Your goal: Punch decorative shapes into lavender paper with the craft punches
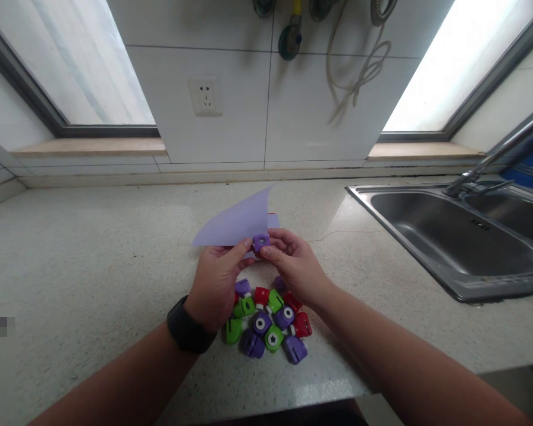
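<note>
A sheet of pale lilac paper stands up and curls over to the left, its lower edge in the fingers of my left hand. The thumb of that hand lies along the paper's edge and reaches the purple craft punch. My right hand pinches this small punch between thumb and fingers at the sheet's lower right corner. How far the paper sits in the punch's slot cannot be made out. Below the hands lies a cluster of purple, green and red craft punches, partly hidden by both hands.
More paper lies on the speckled countertop behind the hands. To the right is a steel sink with a faucet. On the tiled wall ahead are a socket and a looped hose. The counter's front edge runs close below the punches.
</note>
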{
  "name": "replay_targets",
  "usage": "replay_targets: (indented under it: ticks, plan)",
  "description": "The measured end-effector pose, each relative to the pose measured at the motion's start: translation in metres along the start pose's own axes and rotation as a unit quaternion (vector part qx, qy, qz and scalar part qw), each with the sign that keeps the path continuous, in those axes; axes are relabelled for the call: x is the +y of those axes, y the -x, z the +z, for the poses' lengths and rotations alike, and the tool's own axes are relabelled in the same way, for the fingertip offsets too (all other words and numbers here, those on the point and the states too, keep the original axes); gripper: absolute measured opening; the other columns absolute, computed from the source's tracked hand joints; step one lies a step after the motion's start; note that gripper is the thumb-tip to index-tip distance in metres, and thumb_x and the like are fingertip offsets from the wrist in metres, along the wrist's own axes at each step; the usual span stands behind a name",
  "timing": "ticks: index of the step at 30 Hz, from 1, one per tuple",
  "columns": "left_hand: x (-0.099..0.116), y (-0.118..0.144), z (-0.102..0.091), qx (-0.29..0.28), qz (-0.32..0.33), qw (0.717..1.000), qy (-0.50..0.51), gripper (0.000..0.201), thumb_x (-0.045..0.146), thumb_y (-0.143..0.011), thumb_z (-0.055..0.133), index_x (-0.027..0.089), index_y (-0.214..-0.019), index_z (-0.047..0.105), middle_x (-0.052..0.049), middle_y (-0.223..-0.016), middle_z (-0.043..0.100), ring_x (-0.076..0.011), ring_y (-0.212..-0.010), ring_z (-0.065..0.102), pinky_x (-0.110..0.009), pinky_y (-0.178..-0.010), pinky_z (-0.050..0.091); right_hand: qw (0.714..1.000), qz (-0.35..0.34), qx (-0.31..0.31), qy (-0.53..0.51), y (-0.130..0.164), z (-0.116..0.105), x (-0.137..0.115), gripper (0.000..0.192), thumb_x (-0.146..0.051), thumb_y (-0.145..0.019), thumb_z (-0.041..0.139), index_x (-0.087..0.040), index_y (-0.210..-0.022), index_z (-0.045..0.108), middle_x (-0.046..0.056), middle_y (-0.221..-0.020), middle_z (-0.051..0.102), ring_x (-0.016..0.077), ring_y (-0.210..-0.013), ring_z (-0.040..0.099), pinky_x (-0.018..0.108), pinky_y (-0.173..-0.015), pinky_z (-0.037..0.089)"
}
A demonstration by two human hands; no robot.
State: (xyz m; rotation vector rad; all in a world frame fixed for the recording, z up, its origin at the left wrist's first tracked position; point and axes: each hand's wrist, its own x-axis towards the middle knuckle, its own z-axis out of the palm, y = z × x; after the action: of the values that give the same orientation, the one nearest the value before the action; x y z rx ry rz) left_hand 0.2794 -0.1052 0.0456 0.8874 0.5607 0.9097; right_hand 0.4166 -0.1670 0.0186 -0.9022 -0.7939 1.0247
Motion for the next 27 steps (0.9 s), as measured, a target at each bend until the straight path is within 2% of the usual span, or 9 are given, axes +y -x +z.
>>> replay_targets:
  ticks: [5,12,15,19,27]
  plan:
    - [-0.0018,-0.0017,-0.0024,0.009,-0.005,1.000,-0.013,0.023,0.027,-0.080,0.084,0.012,-0.096,0.077,-0.011,-0.108,0.077,-0.0165,-0.087,0.069,-0.026,-0.071,0.054,1.000,0.004,0.006,0.011,-0.0005,-0.0004,-0.0006,0.035,-0.028,-0.076,0.089,-0.024,-0.106,0.073,0.002,-0.100,0.079,0.0153,-0.093,0.074,0.035,-0.094,0.058]
    - [-0.0004,-0.0006,0.0012,-0.014,0.000,1.000,-0.017,0.032,0.026,-0.080,0.085,0.015,-0.109,0.078,-0.010,-0.114,0.078,-0.0198,-0.099,0.071,-0.029,-0.084,0.056,1.000,0.016,0.011,0.006,-0.0009,0.0006,-0.0028,0.036,-0.030,-0.075,0.089,-0.022,-0.106,0.073,0.004,-0.101,0.079,0.0170,-0.093,0.074,0.036,-0.092,0.059]
    - [0.0006,0.0005,0.0019,-0.010,-0.002,1.000,-0.025,0.036,0.025,-0.078,0.086,0.016,-0.112,0.078,-0.010,-0.113,0.078,-0.0179,-0.095,0.072,-0.027,-0.081,0.056,1.000,0.019,0.013,0.008,-0.0007,0.0003,-0.0031,0.037,-0.030,-0.075,0.090,-0.021,-0.106,0.073,0.004,-0.100,0.079,0.0170,-0.092,0.074,0.036,-0.093,0.059]
    - [0.0007,0.0002,0.0011,0.000,-0.005,0.999,-0.033,0.033,0.026,-0.077,0.087,0.016,-0.107,0.079,-0.009,-0.110,0.079,-0.0157,-0.089,0.071,-0.025,-0.075,0.055,1.000,0.024,0.016,0.009,-0.0004,0.0001,-0.0038,0.036,-0.031,-0.075,0.089,-0.021,-0.106,0.072,0.004,-0.100,0.079,0.0173,-0.093,0.074,0.036,-0.094,0.058]
    - [0.0021,0.0006,0.0006,-0.001,-0.004,1.000,-0.031,0.028,0.025,-0.076,0.087,0.016,-0.102,0.079,-0.008,-0.102,0.079,-0.0171,-0.090,0.072,-0.025,-0.074,0.055,1.000,0.020,0.006,0.013,-0.0004,0.0003,-0.0034,0.034,-0.032,-0.078,0.087,-0.023,-0.107,0.070,0.003,-0.100,0.077,0.0167,-0.089,0.074,0.037,-0.091,0.059]
